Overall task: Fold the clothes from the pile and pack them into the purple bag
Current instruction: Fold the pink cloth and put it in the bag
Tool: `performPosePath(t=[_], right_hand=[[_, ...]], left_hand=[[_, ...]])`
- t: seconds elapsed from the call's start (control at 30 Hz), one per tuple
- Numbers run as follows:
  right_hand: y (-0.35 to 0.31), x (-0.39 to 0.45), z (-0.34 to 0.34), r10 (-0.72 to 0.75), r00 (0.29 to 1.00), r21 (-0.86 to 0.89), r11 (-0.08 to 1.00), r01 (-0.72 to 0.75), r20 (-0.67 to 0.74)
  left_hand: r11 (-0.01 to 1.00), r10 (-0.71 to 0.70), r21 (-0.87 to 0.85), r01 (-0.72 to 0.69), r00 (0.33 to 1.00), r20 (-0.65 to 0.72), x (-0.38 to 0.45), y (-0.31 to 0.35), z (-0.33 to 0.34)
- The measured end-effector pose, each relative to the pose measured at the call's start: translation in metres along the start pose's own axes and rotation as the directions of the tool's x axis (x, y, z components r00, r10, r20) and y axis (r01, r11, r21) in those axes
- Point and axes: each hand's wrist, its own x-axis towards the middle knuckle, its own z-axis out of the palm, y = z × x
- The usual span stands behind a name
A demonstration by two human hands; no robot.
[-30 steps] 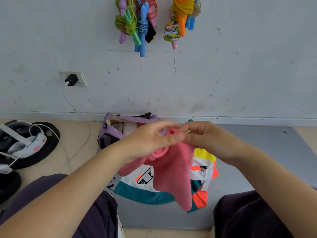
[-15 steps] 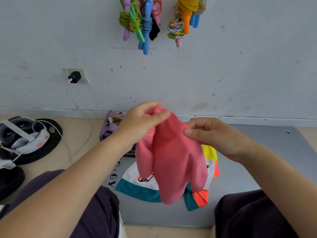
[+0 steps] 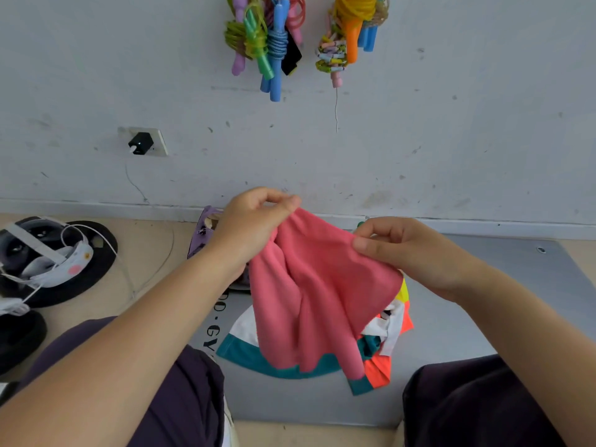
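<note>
Head view: left hand (image 3: 254, 221) pinches 1 upper edge of the soft, fleecy pink garment (image 3: 316, 291); right hand (image 3: 403, 250) pinches the other, thumb on top. Fabric hangs in loose folds above the smooth multicoloured clothes pile (image 3: 383, 333) on the grey mat (image 3: 483, 301). Purple bag (image 3: 201, 233) sits behind the left wrist. Versus 0.5 s ago, the hands are wider apart and the cloth more spread

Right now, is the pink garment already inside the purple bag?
No. Both the left hand and right hand hold the pink garment up, in front of the purple bag.
</note>
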Motion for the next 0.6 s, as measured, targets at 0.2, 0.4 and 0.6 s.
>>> performPosePath(t=[0.2,0.4,0.6], right_hand=[[-0.001,-0.001,0.007,-0.049,0.997,0.105,0.994,0.042,0.065],[-0.001,0.0,0.002,-0.031,0.999,-0.008,0.999,0.031,-0.028],[0.006,0.003,-0.003,-0.016,0.984,-0.038,0.999,0.009,-0.179]], left_hand=[[0.982,-0.059,0.181,-0.059,0.809,0.585,-0.023,0.002,0.019],[0.997,-0.047,0.074,0.019,0.914,0.403,-0.015,0.002,0.013],[0.991,-0.096,-0.048,0.125,0.915,0.391,-0.007,-0.001,0.004]])
